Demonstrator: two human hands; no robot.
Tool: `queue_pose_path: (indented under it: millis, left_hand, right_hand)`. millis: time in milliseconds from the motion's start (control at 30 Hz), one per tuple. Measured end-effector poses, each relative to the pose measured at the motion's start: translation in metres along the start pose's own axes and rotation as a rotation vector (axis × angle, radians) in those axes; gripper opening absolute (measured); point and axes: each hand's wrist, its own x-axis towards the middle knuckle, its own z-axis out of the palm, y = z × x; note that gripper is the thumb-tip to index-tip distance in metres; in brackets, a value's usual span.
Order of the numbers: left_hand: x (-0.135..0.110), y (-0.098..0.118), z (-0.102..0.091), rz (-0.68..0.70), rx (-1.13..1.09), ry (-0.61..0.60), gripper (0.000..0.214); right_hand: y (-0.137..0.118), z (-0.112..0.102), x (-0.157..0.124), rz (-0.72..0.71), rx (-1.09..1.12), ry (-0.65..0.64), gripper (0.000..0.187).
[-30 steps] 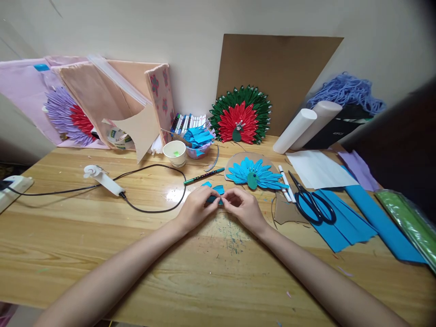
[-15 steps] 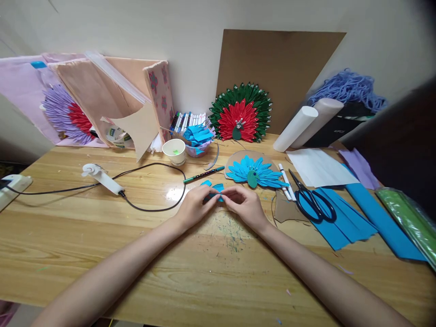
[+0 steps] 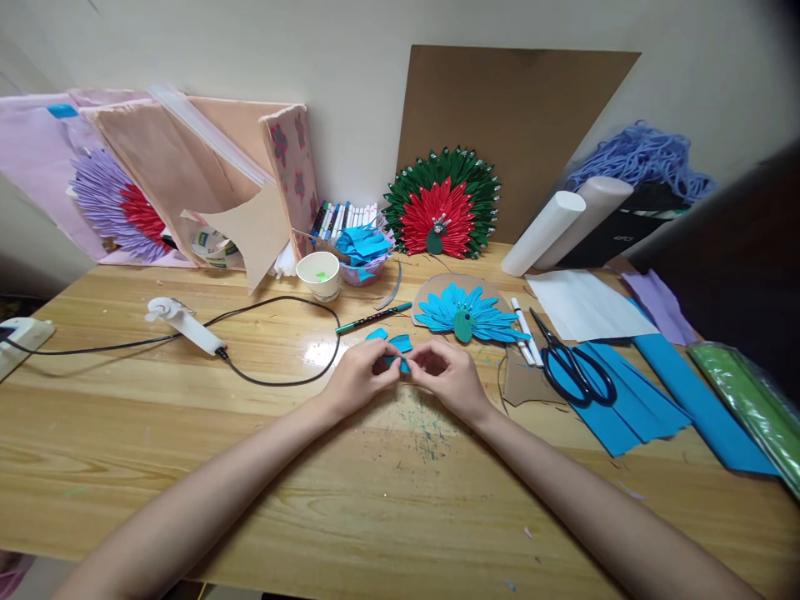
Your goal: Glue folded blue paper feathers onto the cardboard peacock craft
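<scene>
My left hand [image 3: 361, 377] and my right hand [image 3: 445, 377] meet at the middle of the wooden table [image 3: 187, 450]. Together they pinch a small blue paper piece [image 3: 395, 362] between their fingertips. Two more blue paper pieces [image 3: 393, 339] lie just beyond the fingers. A blue paper peacock on a cardboard disc [image 3: 466, 312] lies behind my right hand. A green pen [image 3: 373, 318] rests behind my left hand.
Black scissors [image 3: 572, 367] lie on blue paper strips [image 3: 631, 400] at the right. A glue gun [image 3: 184, 325] with a black cord sits at the left. A paper cup [image 3: 319, 274], a bowl of blue pieces [image 3: 362, 252], markers and a red-green peacock [image 3: 442, 210] line the wall.
Both hands have stayed together over the small blue piece, with only slight finger shifts. The view has tilted a little.
</scene>
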Motion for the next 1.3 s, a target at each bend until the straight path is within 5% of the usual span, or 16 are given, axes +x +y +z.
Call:
queue_pose_path:
  millis: [467, 767, 1300]
  left_hand:
    - [0.0042, 0.0007, -0.0047, -0.217, -0.322, -0.158, 0.02]
    - [0.0058, -0.0005, -0.0062, -0.276, -0.331, -0.183, 0.024]
    - [0.0026, -0.0005, -0.0045, -0.097, -0.187, -0.078, 0.017]
  right_hand:
    - [-0.0032, -0.0014, -0.0014, -0.109, -0.044, 0.014, 0.002]
    - [-0.0004, -0.0002, -0.0028, -0.161, -0.099, -0.001, 0.007]
    - [-0.0035, -0.0006, -0.0009, -0.004, -0.019, -0.038, 0.007]
